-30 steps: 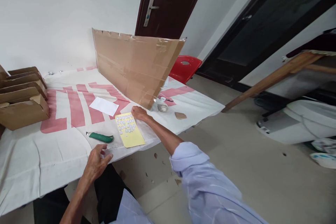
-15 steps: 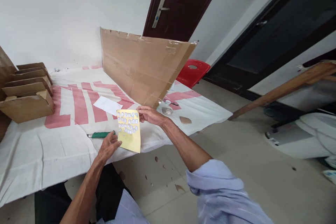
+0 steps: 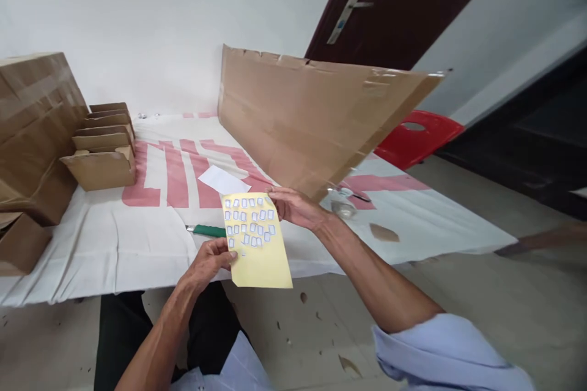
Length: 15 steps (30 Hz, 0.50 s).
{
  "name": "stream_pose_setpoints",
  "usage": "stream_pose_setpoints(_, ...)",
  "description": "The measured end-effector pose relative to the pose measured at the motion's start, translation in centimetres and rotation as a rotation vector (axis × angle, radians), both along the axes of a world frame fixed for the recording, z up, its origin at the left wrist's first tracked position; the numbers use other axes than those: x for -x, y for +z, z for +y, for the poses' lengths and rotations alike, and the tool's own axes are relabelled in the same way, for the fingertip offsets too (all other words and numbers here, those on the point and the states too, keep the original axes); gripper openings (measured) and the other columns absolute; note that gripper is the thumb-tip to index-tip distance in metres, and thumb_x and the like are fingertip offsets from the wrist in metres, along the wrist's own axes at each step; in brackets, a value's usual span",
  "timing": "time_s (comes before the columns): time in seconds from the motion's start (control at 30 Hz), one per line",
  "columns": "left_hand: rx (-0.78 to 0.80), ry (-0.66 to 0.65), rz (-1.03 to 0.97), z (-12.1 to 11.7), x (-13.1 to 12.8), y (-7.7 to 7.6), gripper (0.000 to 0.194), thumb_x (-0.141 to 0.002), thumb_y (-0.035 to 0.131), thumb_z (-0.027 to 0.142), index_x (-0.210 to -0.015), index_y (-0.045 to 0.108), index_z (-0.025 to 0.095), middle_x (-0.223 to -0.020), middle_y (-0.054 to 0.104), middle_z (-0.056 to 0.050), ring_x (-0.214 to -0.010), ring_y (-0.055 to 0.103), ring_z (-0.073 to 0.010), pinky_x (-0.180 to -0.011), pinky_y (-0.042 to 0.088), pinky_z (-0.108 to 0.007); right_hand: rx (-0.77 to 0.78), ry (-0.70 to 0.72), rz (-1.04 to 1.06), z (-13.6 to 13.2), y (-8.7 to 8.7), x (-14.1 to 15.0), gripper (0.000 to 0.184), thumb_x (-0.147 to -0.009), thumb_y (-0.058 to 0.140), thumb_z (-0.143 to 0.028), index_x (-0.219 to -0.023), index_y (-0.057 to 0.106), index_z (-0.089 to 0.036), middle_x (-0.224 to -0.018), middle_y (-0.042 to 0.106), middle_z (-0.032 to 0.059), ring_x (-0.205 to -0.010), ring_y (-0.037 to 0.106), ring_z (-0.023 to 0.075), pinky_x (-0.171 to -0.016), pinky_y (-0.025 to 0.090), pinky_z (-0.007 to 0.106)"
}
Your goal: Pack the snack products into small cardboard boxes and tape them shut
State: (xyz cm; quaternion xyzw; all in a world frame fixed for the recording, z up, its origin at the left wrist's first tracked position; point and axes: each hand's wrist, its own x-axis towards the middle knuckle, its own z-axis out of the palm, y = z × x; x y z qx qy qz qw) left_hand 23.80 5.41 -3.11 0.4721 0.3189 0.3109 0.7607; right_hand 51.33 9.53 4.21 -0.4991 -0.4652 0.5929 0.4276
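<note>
Yellow is the sheet (image 3: 262, 270) which both hands hold above the near edge of the table. The fingers of the left hand (image 3: 208, 263) are closed on its left edge, with the thumb lying on the front face. The right hand (image 3: 298, 208) holds the top right corner, its fingers narrow around the paper. On the sheet there are rows of small pale labels (image 3: 254, 217), mostly in the upper part; I cannot read them.

Just behind the left hand, a green cutter (image 3: 208, 231) lies on the white and red cloth (image 3: 137, 238), its metal end toward the left. A white paper (image 3: 224, 180) lies flat beyond the sheet. Farther back, a large cardboard panel (image 3: 302, 116) stands upright, and near its lower right corner there is a clear round item (image 3: 343, 209). A flat brown piece (image 3: 384, 233) lies to the right of it. Open small boxes (image 3: 103, 171) stand in a row at the left, beside a big carton (image 3: 41, 110). Behind the panel are a red chair (image 3: 413, 149) and a dark door (image 3: 403, 6).
</note>
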Motion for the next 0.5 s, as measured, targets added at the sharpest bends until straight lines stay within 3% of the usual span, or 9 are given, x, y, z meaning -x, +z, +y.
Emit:
stream_pose_setpoints(0.13,0.026,0.077,-0.008,-1.8,2.0,0.1,0.060,-0.062,0.094,0.060,-0.099,0.083,0.013,-0.093,0.082,-0.012,-0.081,0.075,-0.0248,-0.076,0.055,-0.033,0.000,0.089,-0.024,0.5,0.4,3.2,0.040,-0.073,0.084,-0.051,-0.077,0.056,-0.022,-0.063,0.053,-0.0037,-0.055,0.048,0.0113,-0.048,0.037,0.024)
stream_pose_setpoints(0.27,0.043,0.215,0.045,-3.9,6.4,1.0,0.059,-0.060,0.094,0.061,-0.092,0.084,0.013,-0.086,0.082,-0.012,-0.078,0.075,-0.0272,-0.075,0.056,-0.036,0.014,0.183,-0.105,1.3,-0.1,7.2,0.045,-0.068,0.088,-0.056,-0.077,0.059,-0.023,-0.066,0.060,-0.0001,-0.056,0.055,0.0133,-0.046,0.041,0.025)
stream_pose_setpoints(0.4,0.043,0.347,0.080,-6.3,13.0,3.7,0.055,-0.061,0.095,0.055,-0.094,0.084,0.013,-0.091,0.083,-0.013,-0.080,0.077,-0.0275,-0.080,0.058,-0.036,-0.010,0.334,-0.153,3.2,-0.6,13.6,0.042,-0.073,0.086,-0.056,-0.080,0.062,-0.023,-0.077,0.072,0.0085,-0.063,0.068,0.0201,-0.048,0.050,0.029)
stream_pose_setpoints(0.5,0.055,0.470,0.122,-8.3,18.7,6.8,0.049,-0.062,0.096,0.051,-0.089,0.084,0.013,-0.086,0.083,-0.012,-0.074,0.076,-0.0232,-0.074,0.059,-0.031,-0.065,0.434,-0.091,4.0,0.4,20.3,0.037,-0.079,0.084,-0.052,-0.081,0.062,-0.022,-0.076,0.073,0.0080,-0.062,0.071,0.0197,-0.048,0.053,0.028)
